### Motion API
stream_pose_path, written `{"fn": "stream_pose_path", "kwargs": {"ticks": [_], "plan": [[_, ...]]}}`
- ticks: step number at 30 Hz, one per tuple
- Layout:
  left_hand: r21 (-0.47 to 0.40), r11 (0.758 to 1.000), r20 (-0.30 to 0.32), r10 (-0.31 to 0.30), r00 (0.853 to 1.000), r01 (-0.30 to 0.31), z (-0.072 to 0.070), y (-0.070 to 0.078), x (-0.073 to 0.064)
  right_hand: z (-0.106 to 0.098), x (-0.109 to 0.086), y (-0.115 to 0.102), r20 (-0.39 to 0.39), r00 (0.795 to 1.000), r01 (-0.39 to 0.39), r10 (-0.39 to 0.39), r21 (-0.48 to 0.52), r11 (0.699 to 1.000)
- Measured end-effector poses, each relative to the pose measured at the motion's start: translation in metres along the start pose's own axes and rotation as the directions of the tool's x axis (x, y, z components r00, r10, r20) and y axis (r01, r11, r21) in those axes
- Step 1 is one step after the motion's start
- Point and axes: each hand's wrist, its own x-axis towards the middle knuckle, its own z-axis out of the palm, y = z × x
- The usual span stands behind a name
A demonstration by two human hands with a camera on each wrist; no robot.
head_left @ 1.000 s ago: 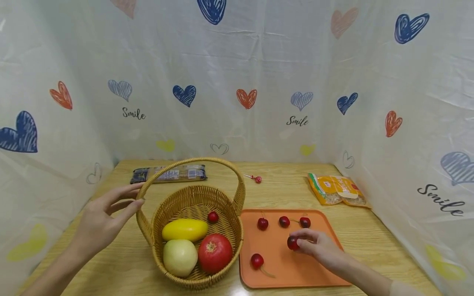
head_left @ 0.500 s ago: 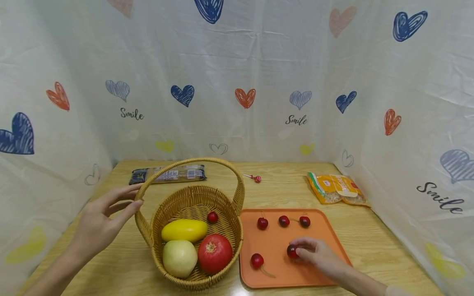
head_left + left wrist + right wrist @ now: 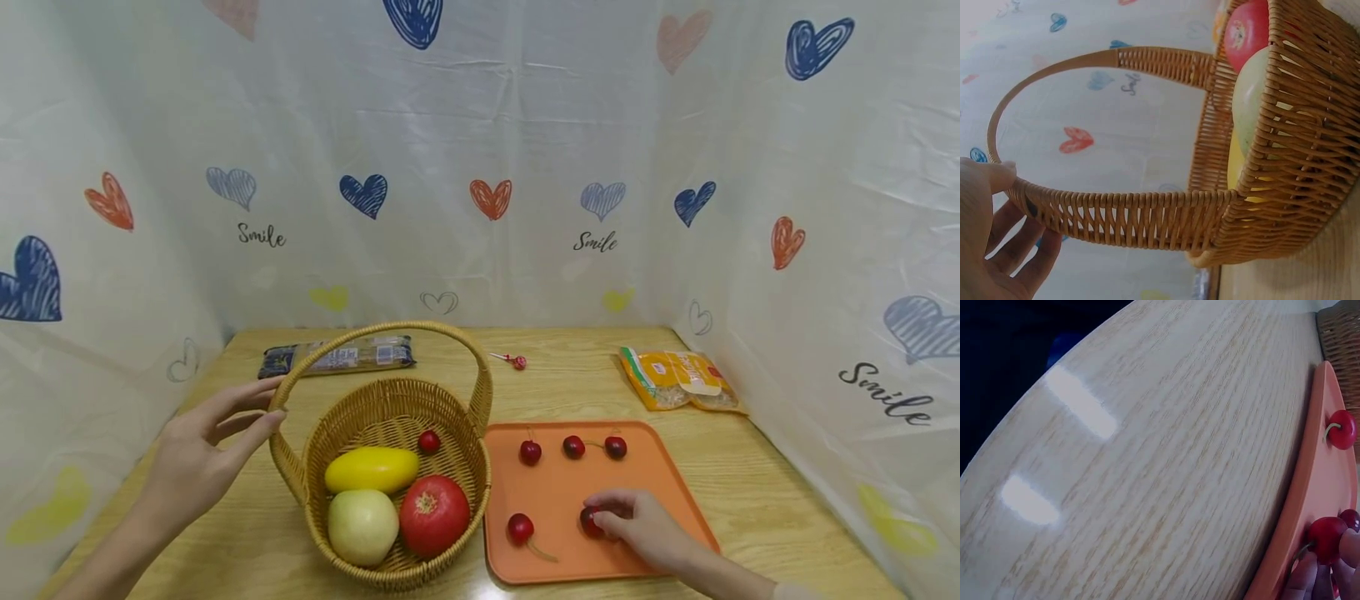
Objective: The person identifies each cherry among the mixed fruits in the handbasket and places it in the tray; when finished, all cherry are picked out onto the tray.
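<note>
My left hand holds the handle of a wicker basket on its left side, thumb and fingers on either side of it. Inside the basket lie a yellow mango-like fruit, a pale green apple-like fruit, a red pomegranate and a cherry. With thumb and fingers my right hand pinches a dark red cherry low over the orange tray; whether the cherry touches the tray I cannot tell. Its stem shows in the right wrist view.
Three cherries line the tray's far side, and another cherry with a stem lies near its front left. Behind are a long clear packet, a lollipop and an orange bag. Printed curtains enclose the table.
My right hand has moved the pinched cherry a little toward the tray's near edge. My left hand keeps its hold on the basket handle. The head view has shifted slightly.
</note>
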Motion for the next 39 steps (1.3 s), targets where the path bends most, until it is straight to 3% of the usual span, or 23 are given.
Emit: {"fn": "stream_pose_path", "kwargs": {"ticks": [5, 11, 16, 22, 27, 31, 39], "plan": [[0.000, 1.000, 0.002, -0.012, 1.000, 0.012, 0.000, 0.001, 0.000, 0.000, 0.001, -0.005, -0.015, 1.000, -0.013, 0.013, -0.028, 1.000], [0.004, 1.000, -0.001, -0.016, 1.000, 0.016, 0.000, 0.002, 0.000, -0.006, 0.007, -0.022, -0.043, 0.996, 0.075, -0.078, -0.073, 0.994], [0.004, 1.000, -0.007, -0.005, 1.000, 0.005, -0.001, 0.002, 0.000, -0.007, 0.013, -0.040, -0.037, 0.993, 0.113, -0.112, 0.023, 0.993], [0.003, 1.000, -0.007, 0.000, 1.000, 0.000, -0.001, 0.001, 0.000, 0.002, 0.022, -0.064, -0.012, 0.996, 0.092, -0.091, 0.126, 0.988], [0.003, 1.000, -0.003, -0.003, 1.000, 0.003, 0.000, 0.001, 0.000, 0.017, 0.030, -0.085, 0.022, 0.997, 0.061, -0.068, 0.231, 0.971], [0.010, 1.000, -0.005, -0.005, 1.000, 0.005, 0.000, 0.001, 0.000, 0.032, 0.037, -0.102, 0.041, 0.994, 0.080, -0.097, 0.309, 0.948], [0.001, 1.000, -0.006, 0.015, 1.000, -0.015, 0.000, 0.000, 0.000, 0.062, 0.050, -0.129, 0.104, 0.981, 0.118, -0.163, 0.344, 0.931]]}}
